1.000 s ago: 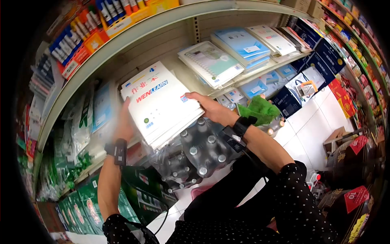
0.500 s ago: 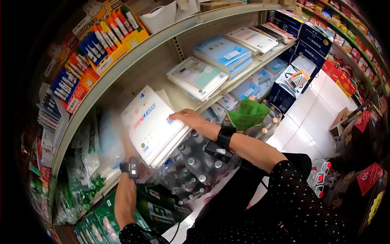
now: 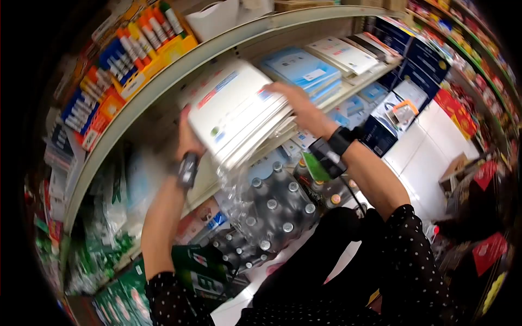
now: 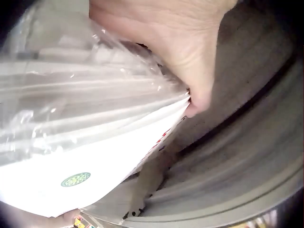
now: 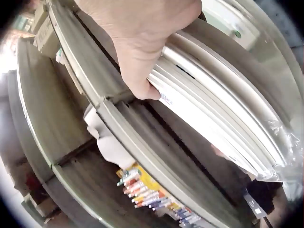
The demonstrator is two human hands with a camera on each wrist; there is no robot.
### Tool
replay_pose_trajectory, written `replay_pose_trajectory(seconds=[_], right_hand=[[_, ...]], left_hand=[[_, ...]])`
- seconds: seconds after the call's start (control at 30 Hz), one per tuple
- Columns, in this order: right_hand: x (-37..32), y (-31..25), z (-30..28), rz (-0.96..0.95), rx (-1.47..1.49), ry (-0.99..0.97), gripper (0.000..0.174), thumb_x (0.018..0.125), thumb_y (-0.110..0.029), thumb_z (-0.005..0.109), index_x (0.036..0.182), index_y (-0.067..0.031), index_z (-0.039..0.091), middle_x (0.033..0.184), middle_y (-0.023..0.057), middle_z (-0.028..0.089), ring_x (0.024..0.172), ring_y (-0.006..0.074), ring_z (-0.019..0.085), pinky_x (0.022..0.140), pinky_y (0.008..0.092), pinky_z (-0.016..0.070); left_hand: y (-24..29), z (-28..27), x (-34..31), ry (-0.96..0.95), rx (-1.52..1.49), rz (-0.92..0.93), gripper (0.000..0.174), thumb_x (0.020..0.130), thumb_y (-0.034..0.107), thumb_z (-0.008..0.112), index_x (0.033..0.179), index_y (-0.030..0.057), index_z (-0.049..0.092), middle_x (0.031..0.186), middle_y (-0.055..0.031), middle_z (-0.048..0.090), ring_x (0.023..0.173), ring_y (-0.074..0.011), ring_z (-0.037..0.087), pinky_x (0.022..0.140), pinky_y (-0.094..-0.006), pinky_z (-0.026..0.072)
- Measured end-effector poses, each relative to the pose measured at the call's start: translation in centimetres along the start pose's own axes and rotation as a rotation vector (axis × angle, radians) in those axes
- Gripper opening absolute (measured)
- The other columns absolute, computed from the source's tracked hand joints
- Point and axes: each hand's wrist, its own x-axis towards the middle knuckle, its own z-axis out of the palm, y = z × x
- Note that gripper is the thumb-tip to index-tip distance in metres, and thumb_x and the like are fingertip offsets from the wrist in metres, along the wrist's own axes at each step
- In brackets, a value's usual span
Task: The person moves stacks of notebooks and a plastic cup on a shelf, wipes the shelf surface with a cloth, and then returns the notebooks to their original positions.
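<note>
Both hands grip a thick stack of white exercise books (image 3: 236,111), blurred by motion and tilted over the shelf. My left hand (image 3: 190,136) holds its left side, and in the left wrist view the thumb lies at the cover's edge. On the opposite side, my right hand (image 3: 302,111) has its thumb on the top cover and its fingers beneath, partly hidden. Crinkled clear plastic (image 4: 42,123) covers the edges of the books in the left wrist view. Right beside the stack, a pile of blue books (image 3: 299,70) lies on the shelf.
Plastic-wrapped bottles (image 3: 272,204) stand on the floor below the shelf (image 3: 356,87). Marker pens (image 3: 138,46) line the upper shelf. More white books (image 3: 345,54) lie farther right, beside dark blue boxes (image 3: 427,60). Green cartons (image 3: 122,296) stand at lower left.
Both hands have carried the stack up and to the right, deeper over the shelf. It now hides the spiral notebook seen earlier beside the blue books.
</note>
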Motion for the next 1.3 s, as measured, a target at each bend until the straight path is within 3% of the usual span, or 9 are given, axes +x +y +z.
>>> replay_pose_trajectory(seconds=[0.1, 0.2, 0.27, 0.33, 0.5, 0.7, 0.9, 1.0, 1.3], right_hand=[[-1.8, 8.8, -0.6, 0.107, 0.120, 0.025, 0.058, 0.077, -0.003, 0.072, 0.131, -0.0090, 0.053, 0.129, 0.0111, 0.058, 0.117, 0.0250, 0.056, 0.096, 0.0399, 0.0470], [-0.6, 7.7, -2.3, 1.067, 1.035, 0.234, 0.046, 0.083, -0.025, 0.072, 0.125, -0.0123, 0.058, 0.123, 0.0089, 0.061, 0.115, 0.0235, 0.057, 0.095, 0.0390, 0.0493], [-2.8, 11.5, -0.9, 1.166, 0.955, 0.395, 0.044, 0.085, -0.039, 0.069, 0.118, -0.0118, 0.060, 0.117, 0.0071, 0.063, 0.109, 0.0218, 0.061, 0.089, 0.0354, 0.0530], [-2.9, 9.8, -1.1, 1.141, 0.893, 0.364, 0.048, 0.084, -0.041, 0.070, 0.118, -0.0084, 0.059, 0.112, 0.0069, 0.065, 0.095, 0.0194, 0.066, 0.078, 0.0390, 0.0570], [-2.5, 9.0, -1.1, 1.221, 0.818, 0.363, 0.060, 0.083, -0.047, 0.071, 0.125, -0.0068, 0.056, 0.120, 0.0121, 0.060, 0.108, 0.0265, 0.061, 0.081, 0.0376, 0.0546], [-3.1, 4.7, -2.4, 1.311, 0.392, 0.529, 0.069, 0.081, -0.051, 0.070, 0.127, -0.0019, 0.056, 0.115, 0.0108, 0.057, 0.106, 0.0247, 0.052, 0.091, 0.0434, 0.0368], [-7.2, -1.4, -4.3, 1.218, 0.551, 0.520, 0.061, 0.086, -0.042, 0.068, 0.131, -0.0032, 0.054, 0.130, 0.0134, 0.054, 0.118, 0.0254, 0.052, 0.095, 0.0348, 0.0389], [-9.9, -5.5, -5.6, 1.204, 0.698, 0.558, 0.051, 0.092, -0.032, 0.063, 0.132, -0.0025, 0.053, 0.135, 0.0141, 0.053, 0.122, 0.0271, 0.053, 0.098, 0.0355, 0.0417], [-25.0, -14.9, -14.8, 1.166, 0.689, 1.050, 0.040, 0.100, -0.020, 0.052, 0.135, -0.0017, 0.052, 0.141, 0.0153, 0.050, 0.127, 0.0255, 0.051, 0.098, 0.0336, 0.0477]], left_hand=[[-3.5, 0.3, 6.5, -0.237, -0.027, 0.119, 0.060, 0.095, 0.045, 0.047, 0.139, 0.0040, 0.047, 0.137, -0.0144, 0.055, 0.124, -0.0300, 0.053, 0.110, -0.0409, 0.0369], [-6.5, 0.9, 9.7, -0.055, -0.109, -0.051, 0.062, 0.093, 0.046, 0.051, 0.140, 0.0060, 0.046, 0.137, -0.0152, 0.055, 0.125, -0.0306, 0.053, 0.109, -0.0432, 0.0388], [-5.5, 5.2, 7.1, 0.061, -0.061, -0.119, 0.065, 0.091, 0.047, 0.054, 0.140, 0.0047, 0.046, 0.136, -0.0160, 0.055, 0.124, -0.0317, 0.053, 0.107, -0.0429, 0.0402], [-5.2, 5.6, 6.6, 0.185, -0.021, -0.144, 0.065, 0.090, 0.047, 0.057, 0.140, 0.0057, 0.046, 0.136, -0.0158, 0.055, 0.122, -0.0329, 0.055, 0.106, -0.0435, 0.0410], [-5.0, 5.6, 5.0, 0.160, 0.040, -0.106, 0.082, 0.084, 0.058, 0.065, 0.142, 0.0053, 0.043, 0.142, -0.0175, 0.049, 0.130, -0.0321, 0.048, 0.105, -0.0499, 0.0397], [-4.7, 2.1, 1.7, 0.358, 0.445, -0.203, 0.090, 0.079, 0.070, 0.064, 0.142, 0.0089, 0.043, 0.150, -0.0136, 0.034, 0.131, -0.0345, 0.039, 0.098, -0.0423, 0.0409], [-4.2, -1.7, -5.3, 0.076, 0.898, -0.191, 0.076, 0.083, 0.053, 0.069, 0.138, 0.0040, 0.050, 0.135, -0.0151, 0.055, 0.124, -0.0289, 0.050, 0.102, -0.0402, 0.0398], [-4.3, -8.6, -2.4, 0.267, 1.331, 0.163, 0.047, 0.080, 0.035, 0.073, 0.115, 0.0049, 0.067, 0.111, -0.0134, 0.069, 0.105, -0.0283, 0.064, 0.093, -0.0346, 0.0481], [2.5, -22.3, 8.0, 0.433, 1.958, 0.323, 0.044, 0.079, 0.023, 0.058, 0.122, 0.0165, 0.064, 0.120, -0.0238, 0.059, 0.109, -0.0388, 0.060, 0.096, -0.0438, 0.0476]])
